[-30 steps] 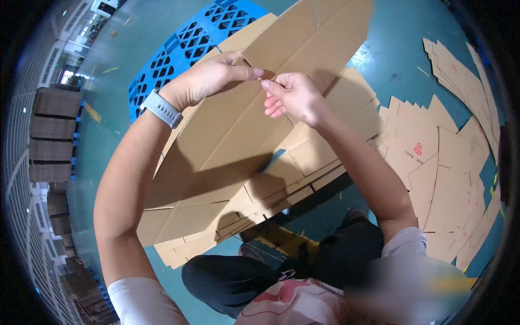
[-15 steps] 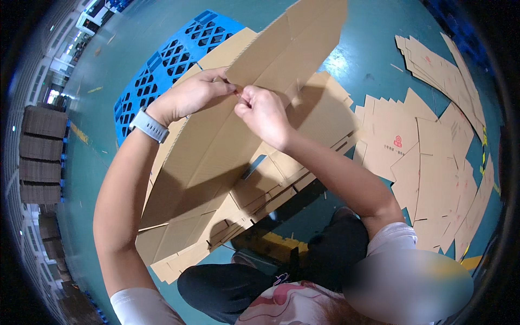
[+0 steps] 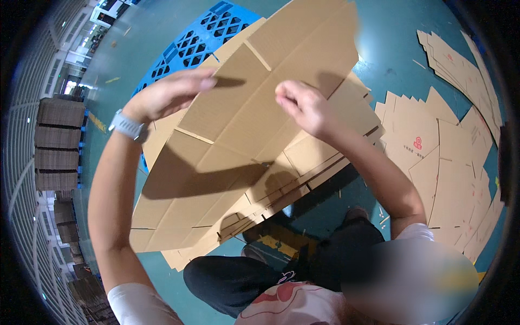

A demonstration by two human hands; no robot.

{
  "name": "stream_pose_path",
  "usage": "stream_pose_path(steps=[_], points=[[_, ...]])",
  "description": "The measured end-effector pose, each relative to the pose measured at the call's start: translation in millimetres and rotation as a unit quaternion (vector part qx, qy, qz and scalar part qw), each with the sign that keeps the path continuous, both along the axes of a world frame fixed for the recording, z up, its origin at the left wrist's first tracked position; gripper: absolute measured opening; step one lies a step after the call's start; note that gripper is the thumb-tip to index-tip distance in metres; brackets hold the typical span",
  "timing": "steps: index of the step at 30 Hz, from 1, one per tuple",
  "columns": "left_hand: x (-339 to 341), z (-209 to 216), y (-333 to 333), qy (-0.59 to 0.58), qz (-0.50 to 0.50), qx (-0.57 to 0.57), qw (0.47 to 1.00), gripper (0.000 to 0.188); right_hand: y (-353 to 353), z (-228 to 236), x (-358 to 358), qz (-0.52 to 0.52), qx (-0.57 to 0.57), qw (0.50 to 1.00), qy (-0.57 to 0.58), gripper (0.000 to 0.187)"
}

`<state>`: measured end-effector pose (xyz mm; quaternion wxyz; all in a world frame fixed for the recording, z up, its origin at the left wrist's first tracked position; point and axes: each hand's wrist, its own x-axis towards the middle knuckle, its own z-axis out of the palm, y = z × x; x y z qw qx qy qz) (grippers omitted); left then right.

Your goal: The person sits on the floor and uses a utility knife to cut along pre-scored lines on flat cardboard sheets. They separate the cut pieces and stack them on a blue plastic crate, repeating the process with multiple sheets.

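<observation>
A large creased cardboard sheet (image 3: 227, 119) is tilted up in front of me, with slots cut in from its edges. It leans over a pile of flat cardboard sheets (image 3: 325, 135). My left hand (image 3: 168, 95), a grey watch (image 3: 128, 125) on its wrist, is at the sheet's upper left edge, fingers stretched out; whether it touches the board I cannot tell. Over the sheet's face, to the right, my right hand (image 3: 306, 105) is closed with its fingertips pinched together. Anything between those fingers is too small or hidden to make out.
A blue plastic pallet (image 3: 200, 40) lies beyond the sheet. Loose flat cardboard pieces (image 3: 417, 130) are spread over the green floor at right. Stacks of brown cardboard (image 3: 59, 143) stand far left. My knees (image 3: 227, 281) are close to the pile's near edge.
My hands have parted from the sheet's upper edge, where their fingers met. The right moved right, and the left opened out. The sheet now shows more of its face.
</observation>
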<state>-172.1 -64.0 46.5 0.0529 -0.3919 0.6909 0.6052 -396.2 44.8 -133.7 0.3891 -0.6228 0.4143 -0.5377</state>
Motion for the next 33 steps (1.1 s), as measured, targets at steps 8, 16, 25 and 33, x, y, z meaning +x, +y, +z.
stream_pose_path(steps=[8, 16, 25, 33], points=[[-72.6, -26.9, 2.6, 0.015, 0.044, 0.014, 0.999, 0.052, -14.5, 7.7, 7.8, -0.152, -0.094, 0.984, -0.021, 0.011], [-68.0, -24.4, -0.7, 0.013, 0.032, -0.019, 0.999, 0.05, -23.5, -3.9, 9.7, -0.165, -0.027, 0.985, 0.037, 0.015], [-65.1, -32.3, -6.0, 0.046, 0.031, -0.027, 0.998, 0.047, -28.2, -15.8, 12.1, -0.146, -0.023, 0.988, -0.047, 0.014], [-68.1, -34.6, -9.4, 0.067, 0.014, -0.002, 0.998, 0.049, -24.9, -12.7, 8.6, -0.154, -0.021, 0.987, -0.044, 0.014]])
